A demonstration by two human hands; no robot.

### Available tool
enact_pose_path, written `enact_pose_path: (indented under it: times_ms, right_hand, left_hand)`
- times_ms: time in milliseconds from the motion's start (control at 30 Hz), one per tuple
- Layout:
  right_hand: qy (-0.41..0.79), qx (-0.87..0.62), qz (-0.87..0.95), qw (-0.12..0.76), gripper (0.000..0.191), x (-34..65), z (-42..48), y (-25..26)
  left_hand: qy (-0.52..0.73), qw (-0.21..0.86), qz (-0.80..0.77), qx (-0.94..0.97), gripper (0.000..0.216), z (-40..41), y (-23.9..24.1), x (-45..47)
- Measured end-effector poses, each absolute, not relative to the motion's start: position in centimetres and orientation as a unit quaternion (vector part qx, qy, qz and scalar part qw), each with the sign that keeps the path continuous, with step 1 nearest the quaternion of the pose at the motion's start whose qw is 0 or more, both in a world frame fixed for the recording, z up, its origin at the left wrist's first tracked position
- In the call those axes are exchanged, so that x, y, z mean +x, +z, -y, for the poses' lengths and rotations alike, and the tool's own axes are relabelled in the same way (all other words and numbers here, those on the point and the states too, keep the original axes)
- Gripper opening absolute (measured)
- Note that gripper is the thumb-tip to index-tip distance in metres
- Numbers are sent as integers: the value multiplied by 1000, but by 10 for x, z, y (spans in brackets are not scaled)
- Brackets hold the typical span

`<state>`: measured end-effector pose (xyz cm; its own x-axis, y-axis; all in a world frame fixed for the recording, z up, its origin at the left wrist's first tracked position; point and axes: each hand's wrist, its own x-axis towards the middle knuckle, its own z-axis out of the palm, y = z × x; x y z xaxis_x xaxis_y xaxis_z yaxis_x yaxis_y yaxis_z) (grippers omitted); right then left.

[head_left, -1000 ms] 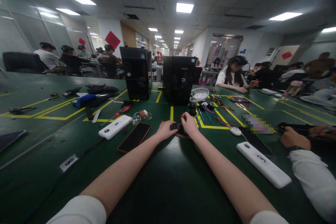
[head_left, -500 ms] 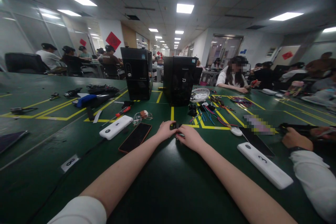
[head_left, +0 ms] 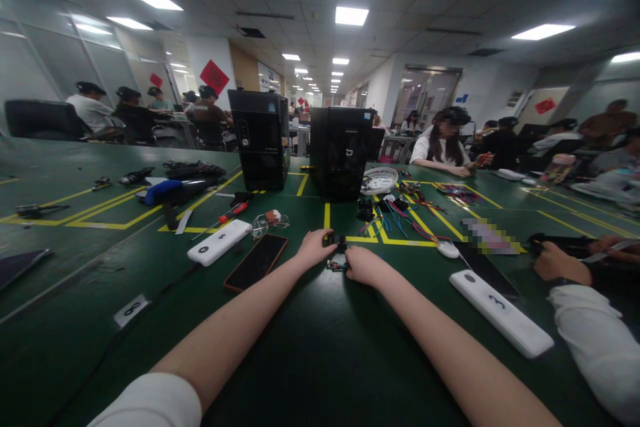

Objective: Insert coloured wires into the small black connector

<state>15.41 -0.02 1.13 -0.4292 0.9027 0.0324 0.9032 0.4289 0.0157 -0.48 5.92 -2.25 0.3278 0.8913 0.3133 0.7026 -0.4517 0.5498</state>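
My left hand [head_left: 313, 249] rests on the green table [head_left: 320, 347] with its fingers pinched on a small black part [head_left: 340, 241] that has coloured wires coming out of it. My right hand [head_left: 364, 264] lies just below and to the right of that part, fingers curled by the wire ends [head_left: 334, 266]. What the right fingers hold is too small to make out. Both forearms stretch out from the bottom of the view.
A black phone [head_left: 256, 261] and a white power bank [head_left: 219, 242] lie left of my hands; another white power bank [head_left: 501, 313] lies at the right. Two black computer cases [head_left: 341, 151] stand behind, with loose wires [head_left: 400, 217] and a fan grille [head_left: 379, 181]. A co-worker's hand [head_left: 554, 263] is at the right edge.
My right hand has drawn back toward me and down from the black part, while the left hand stays on it.
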Motion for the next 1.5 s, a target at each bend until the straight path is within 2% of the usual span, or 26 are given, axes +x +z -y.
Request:
enact_pose_path:
  times_ms: [400,700,933,1033,1133,1367,1500]
  right_hand:
    - [-46,-549,834,-18,31,155,10,12]
    - [0,-520,854,9,21,162,5,10]
    - [-8,-554,825,110,25,157,3,19]
    - [-34,-597,793,119,41,158,0,17]
    - [-38,-636,766,87,61,162,-3,11]
    - [-22,-709,704,36,32,185,-11,19]
    - [10,-790,613,-9,32,221,-9,34]
  left_hand:
    - [327,154,-497,789,46,-60,-23,-8]
    - [323,164,-500,787,46,-60,-23,-7]
    - [337,168,-485,790,47,-63,-27,-6]
    - [335,186,-470,795,52,-60,-26,-5]
    - [298,212,-431,825,60,-55,-21,-4]
    - [281,218,-427,831,63,-52,-17,-4]
    - [288,216,-415,836,62,-53,-19,-6]
